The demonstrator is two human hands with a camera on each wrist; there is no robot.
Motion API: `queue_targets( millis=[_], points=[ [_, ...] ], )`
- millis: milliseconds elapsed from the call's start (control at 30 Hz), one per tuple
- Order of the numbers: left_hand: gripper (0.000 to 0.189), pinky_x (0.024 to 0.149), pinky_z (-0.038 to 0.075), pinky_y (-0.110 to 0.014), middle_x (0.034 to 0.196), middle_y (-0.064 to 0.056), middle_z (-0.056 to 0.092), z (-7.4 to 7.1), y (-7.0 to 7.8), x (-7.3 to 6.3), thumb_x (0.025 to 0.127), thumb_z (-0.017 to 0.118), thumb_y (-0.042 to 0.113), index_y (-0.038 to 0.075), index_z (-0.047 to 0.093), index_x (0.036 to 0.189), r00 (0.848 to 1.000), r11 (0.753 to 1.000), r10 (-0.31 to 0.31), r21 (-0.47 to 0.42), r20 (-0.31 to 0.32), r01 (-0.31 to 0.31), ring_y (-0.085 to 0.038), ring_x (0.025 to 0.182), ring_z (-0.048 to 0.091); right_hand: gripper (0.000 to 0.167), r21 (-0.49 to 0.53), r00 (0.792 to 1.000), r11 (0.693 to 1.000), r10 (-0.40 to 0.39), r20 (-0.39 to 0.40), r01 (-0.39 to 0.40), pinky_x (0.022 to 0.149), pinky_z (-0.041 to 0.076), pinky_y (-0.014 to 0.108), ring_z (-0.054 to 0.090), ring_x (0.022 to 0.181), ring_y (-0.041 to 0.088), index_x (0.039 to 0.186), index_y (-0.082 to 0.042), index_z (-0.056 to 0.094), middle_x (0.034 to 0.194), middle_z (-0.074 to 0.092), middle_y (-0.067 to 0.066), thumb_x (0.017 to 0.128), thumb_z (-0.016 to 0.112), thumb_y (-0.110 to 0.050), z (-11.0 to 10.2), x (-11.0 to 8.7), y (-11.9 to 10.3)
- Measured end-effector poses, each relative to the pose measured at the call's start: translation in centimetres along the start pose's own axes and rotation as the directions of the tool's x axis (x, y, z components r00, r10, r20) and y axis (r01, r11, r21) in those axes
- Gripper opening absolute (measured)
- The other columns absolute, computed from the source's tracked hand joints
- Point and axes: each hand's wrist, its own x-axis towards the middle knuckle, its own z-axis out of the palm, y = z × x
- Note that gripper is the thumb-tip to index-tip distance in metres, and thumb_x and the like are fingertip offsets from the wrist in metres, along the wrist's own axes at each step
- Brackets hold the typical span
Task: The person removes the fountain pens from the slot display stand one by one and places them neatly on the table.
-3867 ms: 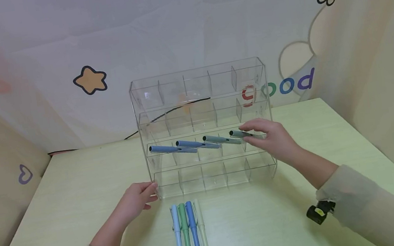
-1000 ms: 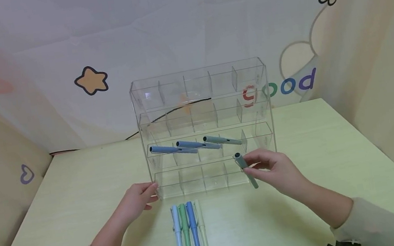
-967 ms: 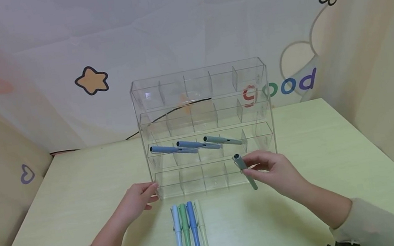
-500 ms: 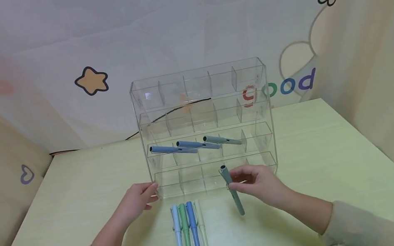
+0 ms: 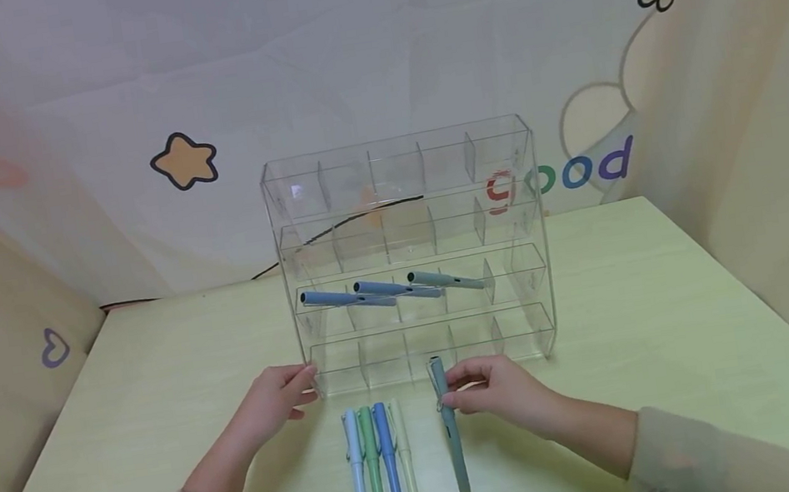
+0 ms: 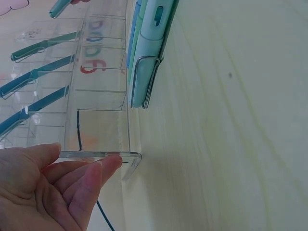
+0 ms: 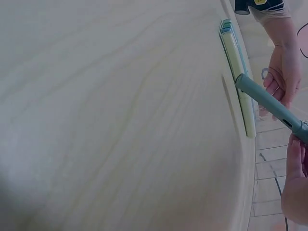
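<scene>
My right hand (image 5: pixel 498 391) pinches a grey-green pen (image 5: pixel 454 448) by its upper part, clip end pointing away, in front of the clear acrylic pen rack (image 5: pixel 424 326). With thumb and fingertips my left hand (image 5: pixel 276 401) grips the rack's lower left side edge; the left wrist view shows that hand (image 6: pixel 57 185) on the clear panel. Two blue pens (image 5: pixel 326 298) (image 5: pixel 381 287) and one grey-green pen (image 5: pixel 437 278) lie slanted in the rack's third tier from the top. The right wrist view shows the held pen (image 7: pixel 269 102) above the table.
Several capped pens lie side by side on the table in front of the rack: light blue (image 5: pixel 357 478), green (image 5: pixel 375 476), blue (image 5: pixel 391 473) and pale green (image 5: pixel 407 471). Behind the rack hangs a printed cloth backdrop (image 5: pixel 368 56), which also runs along both sides.
My right hand has taken the rightmost grey-green pen out of the rack's third tier and brought it down, left and nearer, turning it almost lengthwise. My left hand keeps its place.
</scene>
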Motion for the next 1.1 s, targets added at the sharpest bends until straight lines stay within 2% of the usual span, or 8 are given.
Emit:
queue_targets(
  millis=[300,500,667,833,967,1100],
  points=[
    [0.039,0.075,0.054,-0.040,0.121,-0.027,0.056,0.0,-0.1,0.1,0.100,0.043,0.018,-0.010,0.052,0.125,1.000,1.000,0.007,0.003,0.000,-0.007,-0.037,0.107,0.058,0.030,-0.012,0.999,0.999,0.051,-0.009,-0.051,0.074,0.055,0.034,0.063,0.080,0.015,0.105,0.009,0.061,0.090,0.064,0.006,0.084,0.069,-0.010,0.7,0.8,1.0],
    [0.038,0.075,0.054,-0.040,0.121,-0.027,0.056,0.0,-0.1,0.1,0.100,0.043,0.018,-0.010,0.052,0.125,1.000,1.000,0.002,-0.004,0.002,-0.002,-0.037,0.106,0.059,0.027,-0.102,0.996,0.991,0.089,-0.020,-0.090,0.060,0.052,0.028,0.062,0.068,0.013,0.103,0.009,0.062,0.082,0.068,0.008,0.083,0.068,-0.009,1.1,1.5,1.7],
    [0.038,0.075,0.054,-0.041,0.121,-0.027,0.056,0.0,-0.1,0.1,0.100,0.042,0.018,-0.010,0.052,0.125,1.000,1.000,0.006,-0.004,0.007,-0.006,-0.038,0.107,0.058,0.026,-0.255,0.997,0.964,0.081,-0.002,-0.078,0.054,0.051,0.026,0.061,0.064,0.012,0.102,0.007,0.062,0.079,0.067,0.006,0.081,0.071,-0.007,1.6,1.9,1.6],
    [0.039,0.076,0.054,-0.041,0.122,-0.027,0.055,0.0,0.1,-0.1,0.100,0.042,0.017,-0.011,0.051,0.125,1.000,1.000,0.003,-0.010,0.009,-0.003,-0.038,0.107,0.058,0.022,-0.411,0.998,0.910,0.065,0.008,-0.056,0.054,0.051,0.025,0.058,0.062,0.010,0.098,0.003,0.065,0.075,0.062,0.000,0.079,0.072,-0.006,2.2,2.2,0.9],
    [0.039,0.075,0.054,-0.041,0.122,-0.028,0.055,0.0,0.3,-0.3,0.100,0.042,0.017,-0.012,0.050,0.126,1.000,1.000,0.006,-0.006,0.016,-0.006,-0.038,0.106,0.058,0.020,-0.464,0.998,0.885,0.063,0.023,-0.045,0.054,0.049,0.023,0.058,0.059,0.011,0.097,0.003,0.065,0.071,0.061,-0.001,0.080,0.071,-0.006,2.4,2.3,0.6],
    [0.040,0.075,0.054,-0.041,0.122,-0.028,0.054,0.0,0.2,-0.2,0.100,0.042,0.018,-0.012,0.050,0.126,1.000,1.000,0.009,-0.006,0.019,-0.009,-0.038,0.107,0.058,0.022,-0.446,0.998,0.894,0.064,0.024,-0.047,0.054,0.048,0.022,0.059,0.056,0.013,0.099,0.004,0.063,0.068,0.060,-0.001,0.080,0.071,-0.005,2.6,2.3,0.7]
  ],
)
